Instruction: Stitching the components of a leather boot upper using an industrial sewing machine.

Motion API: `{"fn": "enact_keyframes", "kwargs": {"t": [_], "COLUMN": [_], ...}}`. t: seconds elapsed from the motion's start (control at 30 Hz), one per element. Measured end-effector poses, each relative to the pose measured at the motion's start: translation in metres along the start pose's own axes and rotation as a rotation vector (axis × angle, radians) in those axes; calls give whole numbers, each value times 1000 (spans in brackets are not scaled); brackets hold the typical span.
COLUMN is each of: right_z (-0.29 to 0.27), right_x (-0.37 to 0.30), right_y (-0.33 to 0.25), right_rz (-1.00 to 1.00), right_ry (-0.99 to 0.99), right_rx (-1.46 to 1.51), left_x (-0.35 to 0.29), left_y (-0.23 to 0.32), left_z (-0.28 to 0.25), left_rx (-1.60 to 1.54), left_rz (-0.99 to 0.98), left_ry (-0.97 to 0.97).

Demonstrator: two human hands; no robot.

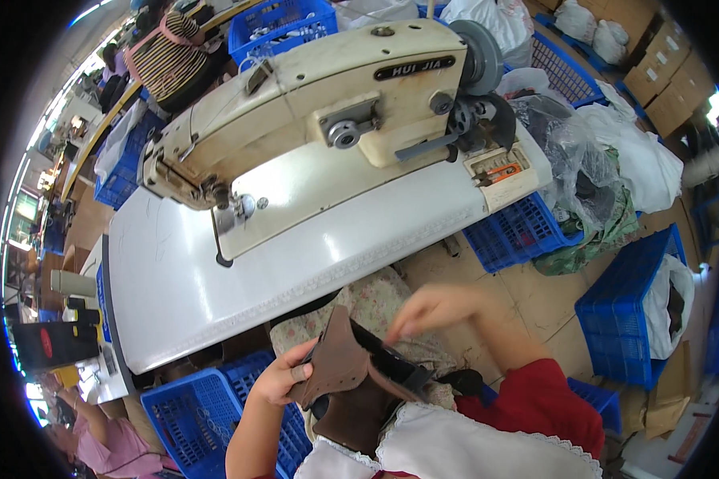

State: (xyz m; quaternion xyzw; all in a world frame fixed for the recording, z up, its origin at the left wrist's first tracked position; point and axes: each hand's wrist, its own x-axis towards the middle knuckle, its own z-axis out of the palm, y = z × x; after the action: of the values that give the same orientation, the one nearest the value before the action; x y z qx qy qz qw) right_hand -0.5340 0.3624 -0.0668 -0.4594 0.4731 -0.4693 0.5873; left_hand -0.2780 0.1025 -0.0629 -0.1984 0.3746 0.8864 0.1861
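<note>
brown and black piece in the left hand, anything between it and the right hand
Nothing visible blocks the right hand from the brown and black piece: that hand is blurred, close to the black side, contact unclear. The left hand holds the brown side.

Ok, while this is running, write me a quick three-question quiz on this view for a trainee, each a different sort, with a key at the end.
1. Which of the person's hands grips the brown piece?
2. True or false: the person's right hand is touching the sewing machine.
3. What colour is the sleeve on the right arm? A) white B) red C) green

Key:
1. The left hand.
2. False; it is apart from the machine, blurred, close to the brown piece.
3. B
</note>
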Motion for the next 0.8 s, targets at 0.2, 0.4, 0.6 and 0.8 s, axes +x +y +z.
{"fn": "enact_keyframes", "kwargs": {"t": [0.2, 0.4, 0.6, 0.8], "right_z": [-269, -357, -362, -349], "right_x": [-112, -105, -120, -153], "right_y": [-61, -20, -26, -56], "right_rz": [-80, 523, 405, 39], "right_ry": [1655, 1666, 1684, 1801], "right_rx": [-769, -1032, -871, -528], "left_x": [-1, -4, 5, 24], "left_y": [27, 25, 26, 31], "left_z": [0, -4, -3, -2], "left_rx": [184, 160, 135, 149], "left_rz": [22, 44, 13, -19], "left_ry": [68, 139, 169, 99]}}
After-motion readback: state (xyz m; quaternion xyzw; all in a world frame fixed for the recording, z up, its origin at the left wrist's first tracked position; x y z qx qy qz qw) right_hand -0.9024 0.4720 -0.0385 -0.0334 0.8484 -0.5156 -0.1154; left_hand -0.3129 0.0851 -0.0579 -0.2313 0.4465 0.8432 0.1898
